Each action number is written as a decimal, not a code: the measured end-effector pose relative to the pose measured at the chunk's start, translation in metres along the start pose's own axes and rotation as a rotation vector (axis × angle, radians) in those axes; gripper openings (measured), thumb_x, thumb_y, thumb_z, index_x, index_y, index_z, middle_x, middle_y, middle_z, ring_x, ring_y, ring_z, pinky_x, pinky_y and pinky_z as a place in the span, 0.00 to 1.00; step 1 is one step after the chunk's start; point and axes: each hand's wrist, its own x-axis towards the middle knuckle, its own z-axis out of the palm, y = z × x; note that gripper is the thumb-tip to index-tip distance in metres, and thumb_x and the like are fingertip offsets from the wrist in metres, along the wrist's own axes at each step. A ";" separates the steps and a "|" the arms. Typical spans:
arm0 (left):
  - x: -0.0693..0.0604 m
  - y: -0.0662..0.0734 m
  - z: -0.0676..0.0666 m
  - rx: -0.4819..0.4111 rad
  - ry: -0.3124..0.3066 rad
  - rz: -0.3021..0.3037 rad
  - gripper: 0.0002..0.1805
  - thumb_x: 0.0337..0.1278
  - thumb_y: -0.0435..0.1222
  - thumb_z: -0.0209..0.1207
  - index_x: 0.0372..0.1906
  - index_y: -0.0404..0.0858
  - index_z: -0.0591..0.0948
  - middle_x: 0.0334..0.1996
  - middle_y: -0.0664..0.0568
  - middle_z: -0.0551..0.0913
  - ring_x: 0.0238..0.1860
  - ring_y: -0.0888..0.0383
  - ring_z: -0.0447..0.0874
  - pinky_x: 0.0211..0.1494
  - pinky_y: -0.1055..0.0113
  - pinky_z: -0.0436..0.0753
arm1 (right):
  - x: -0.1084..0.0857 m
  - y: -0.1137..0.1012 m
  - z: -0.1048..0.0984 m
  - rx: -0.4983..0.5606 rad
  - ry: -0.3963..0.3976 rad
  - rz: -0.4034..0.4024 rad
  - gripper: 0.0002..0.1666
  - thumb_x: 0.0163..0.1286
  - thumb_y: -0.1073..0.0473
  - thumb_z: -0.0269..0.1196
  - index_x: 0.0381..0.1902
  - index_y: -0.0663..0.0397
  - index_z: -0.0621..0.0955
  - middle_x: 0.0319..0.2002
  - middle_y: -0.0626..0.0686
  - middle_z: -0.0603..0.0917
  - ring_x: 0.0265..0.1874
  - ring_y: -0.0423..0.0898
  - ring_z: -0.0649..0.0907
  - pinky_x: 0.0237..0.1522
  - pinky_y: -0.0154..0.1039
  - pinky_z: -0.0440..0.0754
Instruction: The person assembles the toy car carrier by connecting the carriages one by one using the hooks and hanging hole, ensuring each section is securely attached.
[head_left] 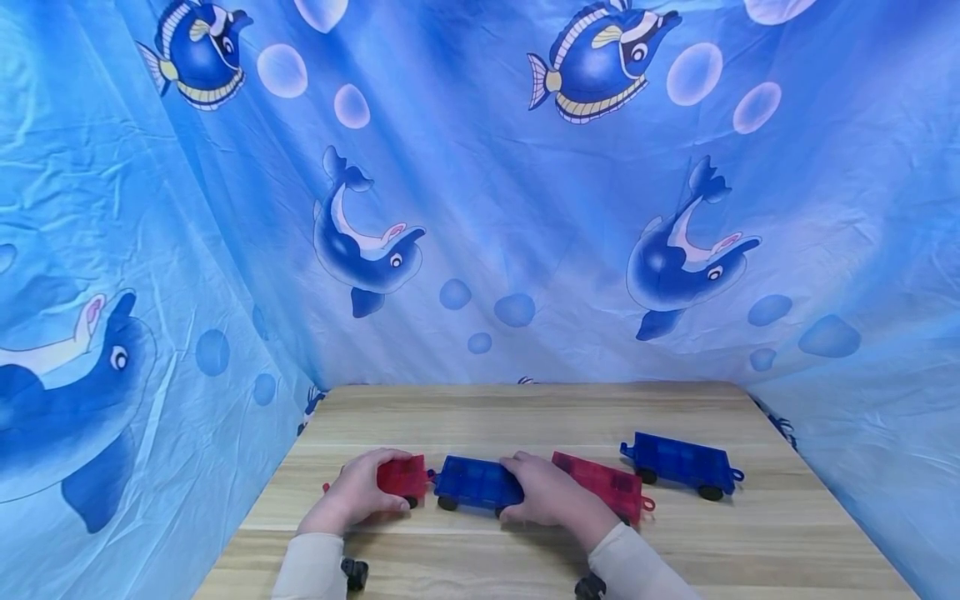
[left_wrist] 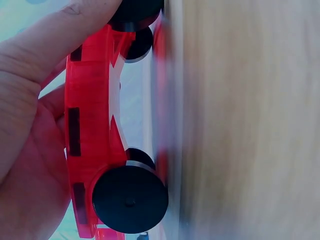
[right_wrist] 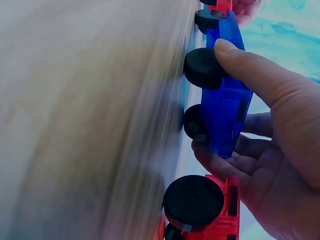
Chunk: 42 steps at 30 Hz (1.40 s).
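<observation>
My left hand (head_left: 363, 487) grips a see-through red toy wagon (head_left: 408, 477) with black wheels, thumb along its near side. The left wrist view shows this red wagon (left_wrist: 90, 135) upright on its wheels. My right hand (head_left: 543, 492) holds a blue toy wagon (head_left: 471, 479) by its right end. In the right wrist view the thumb lies against a wheel of the blue wagon (right_wrist: 227, 105), with fingers at the far side. The blue wagon's hook (head_left: 431, 475) meets the red wagon's right end; whether they are linked I cannot tell.
Partly behind my right hand and forearm stands a second red wagon (head_left: 600, 483) with a ring at its right end. Farther right is another blue wagon (head_left: 678, 462). All sit on a wooden table (head_left: 525, 412) before a blue sea-print curtain (head_left: 480, 250).
</observation>
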 end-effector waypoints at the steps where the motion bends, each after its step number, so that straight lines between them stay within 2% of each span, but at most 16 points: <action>1: 0.000 0.000 0.000 -0.005 -0.001 -0.005 0.44 0.30 0.46 0.88 0.63 0.55 0.84 0.61 0.56 0.83 0.59 0.50 0.81 0.59 0.48 0.84 | 0.001 0.001 0.000 -0.003 -0.001 -0.003 0.54 0.59 0.32 0.77 0.75 0.53 0.74 0.64 0.53 0.80 0.61 0.52 0.81 0.63 0.54 0.81; 8: 0.001 -0.002 0.000 -0.020 -0.011 -0.034 0.46 0.32 0.46 0.87 0.66 0.52 0.82 0.62 0.52 0.82 0.58 0.49 0.81 0.57 0.47 0.85 | -0.001 0.006 -0.004 -0.017 0.003 -0.036 0.53 0.59 0.34 0.77 0.75 0.53 0.74 0.66 0.54 0.79 0.65 0.52 0.78 0.65 0.53 0.79; 14: 0.000 -0.002 -0.004 -0.034 -0.006 -0.056 0.45 0.34 0.44 0.87 0.67 0.51 0.82 0.63 0.52 0.82 0.58 0.49 0.81 0.57 0.47 0.85 | -0.013 0.015 -0.015 0.047 0.037 -0.088 0.50 0.60 0.38 0.78 0.74 0.54 0.75 0.62 0.51 0.79 0.60 0.47 0.80 0.63 0.50 0.81; 19: -0.002 -0.001 -0.008 -0.058 -0.016 -0.058 0.45 0.35 0.42 0.86 0.67 0.50 0.82 0.62 0.50 0.82 0.57 0.48 0.81 0.56 0.46 0.85 | -0.026 0.027 -0.024 0.085 0.076 -0.093 0.46 0.64 0.37 0.75 0.74 0.49 0.75 0.62 0.50 0.79 0.59 0.46 0.80 0.63 0.51 0.81; 24: -0.003 -0.004 -0.010 -0.068 -0.014 -0.063 0.45 0.34 0.42 0.86 0.67 0.50 0.82 0.62 0.50 0.82 0.57 0.48 0.82 0.56 0.47 0.85 | -0.037 0.044 -0.029 0.081 0.157 -0.062 0.42 0.65 0.39 0.75 0.73 0.46 0.77 0.63 0.48 0.79 0.63 0.50 0.79 0.63 0.54 0.81; 29: -0.004 -0.008 -0.011 -0.070 -0.003 -0.079 0.45 0.33 0.42 0.86 0.66 0.52 0.82 0.63 0.51 0.81 0.57 0.49 0.82 0.57 0.47 0.85 | -0.051 0.061 -0.034 0.078 0.214 -0.006 0.43 0.62 0.42 0.78 0.72 0.46 0.77 0.64 0.47 0.79 0.60 0.50 0.80 0.56 0.55 0.85; 33: -0.005 -0.010 -0.013 -0.075 -0.002 -0.078 0.45 0.34 0.41 0.86 0.67 0.50 0.82 0.62 0.50 0.82 0.56 0.48 0.82 0.57 0.47 0.85 | -0.062 0.074 -0.038 0.069 0.216 0.041 0.47 0.59 0.41 0.80 0.73 0.48 0.77 0.65 0.48 0.78 0.59 0.52 0.80 0.54 0.56 0.86; 38: -0.007 -0.012 -0.015 -0.086 -0.004 -0.103 0.46 0.33 0.39 0.86 0.67 0.51 0.82 0.62 0.51 0.82 0.56 0.49 0.82 0.56 0.47 0.85 | -0.076 0.086 -0.041 0.052 0.202 0.094 0.49 0.58 0.40 0.80 0.73 0.53 0.77 0.67 0.52 0.77 0.63 0.58 0.79 0.58 0.60 0.83; 42: -0.008 -0.015 -0.017 -0.072 -0.001 -0.099 0.45 0.34 0.40 0.86 0.67 0.51 0.82 0.63 0.51 0.82 0.56 0.49 0.82 0.56 0.47 0.85 | -0.087 0.094 -0.042 0.053 0.183 0.151 0.51 0.57 0.40 0.81 0.73 0.54 0.76 0.69 0.54 0.77 0.65 0.60 0.77 0.61 0.62 0.81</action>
